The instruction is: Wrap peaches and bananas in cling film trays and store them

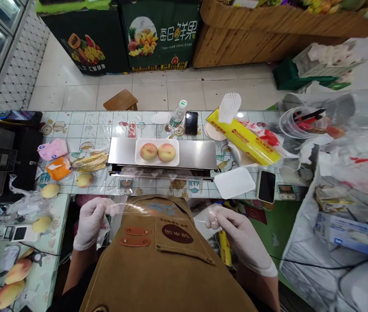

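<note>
In a white glove, my left hand [93,219] is closed on one end of a sheet of clear plastic film [122,209]. My right hand [234,229], gloved too, pinches the film's other end. The film stretches between them across the front of my brown apron [171,268]. Beyond it, a steel-topped film wrapping stand [197,151] crosses the table. On its top rests a white foam tray [140,159] with two peaches [166,152] side by side. A bare white foam tray [235,183] lies right of the stand, close to a phone [266,186].
A water bottle [178,115] and a dark phone [191,123] stand behind the stand. A yellow package [244,138] and a plastic tub [301,123] are at the right. Loose peaches [50,190] and a scale [4,159] sit left. Cables run along both sides.
</note>
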`<state>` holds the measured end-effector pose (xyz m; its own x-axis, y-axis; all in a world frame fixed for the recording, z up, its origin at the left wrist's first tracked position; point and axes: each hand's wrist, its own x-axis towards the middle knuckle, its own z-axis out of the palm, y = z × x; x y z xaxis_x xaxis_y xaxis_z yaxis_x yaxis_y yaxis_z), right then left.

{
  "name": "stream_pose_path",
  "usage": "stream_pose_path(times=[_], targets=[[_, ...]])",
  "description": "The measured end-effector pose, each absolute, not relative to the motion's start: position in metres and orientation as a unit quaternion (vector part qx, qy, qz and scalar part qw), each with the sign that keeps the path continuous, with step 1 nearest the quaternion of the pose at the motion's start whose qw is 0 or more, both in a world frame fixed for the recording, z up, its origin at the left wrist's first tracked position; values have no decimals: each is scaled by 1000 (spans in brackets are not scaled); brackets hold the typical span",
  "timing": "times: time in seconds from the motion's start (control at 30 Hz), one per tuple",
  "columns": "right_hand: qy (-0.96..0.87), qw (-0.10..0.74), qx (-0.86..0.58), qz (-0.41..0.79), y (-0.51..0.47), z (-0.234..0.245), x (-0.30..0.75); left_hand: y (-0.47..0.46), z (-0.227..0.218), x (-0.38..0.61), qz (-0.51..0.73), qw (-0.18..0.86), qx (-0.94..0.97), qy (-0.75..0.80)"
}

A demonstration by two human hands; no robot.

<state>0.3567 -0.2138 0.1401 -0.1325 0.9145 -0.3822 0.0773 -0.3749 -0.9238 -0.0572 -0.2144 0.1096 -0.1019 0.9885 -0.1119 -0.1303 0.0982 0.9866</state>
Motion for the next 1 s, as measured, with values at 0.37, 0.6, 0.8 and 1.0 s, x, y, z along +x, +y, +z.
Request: stream_pose_path(times=[0.37, 0.6, 0.8, 1.0], targets=[[-355, 568, -379, 639, -113, 145, 319, -92, 129, -17, 699, 538, 300, 362], [-296, 602, -455, 586, -44, 133, 306, -22, 126, -6, 680, 499, 292, 451], [-235, 602, -415, 640, 5, 124, 294, 23, 100, 4, 656, 519, 311, 452], [-272, 608, -397, 632, 40, 89, 287, 46, 63, 10, 647, 528, 352, 423]])
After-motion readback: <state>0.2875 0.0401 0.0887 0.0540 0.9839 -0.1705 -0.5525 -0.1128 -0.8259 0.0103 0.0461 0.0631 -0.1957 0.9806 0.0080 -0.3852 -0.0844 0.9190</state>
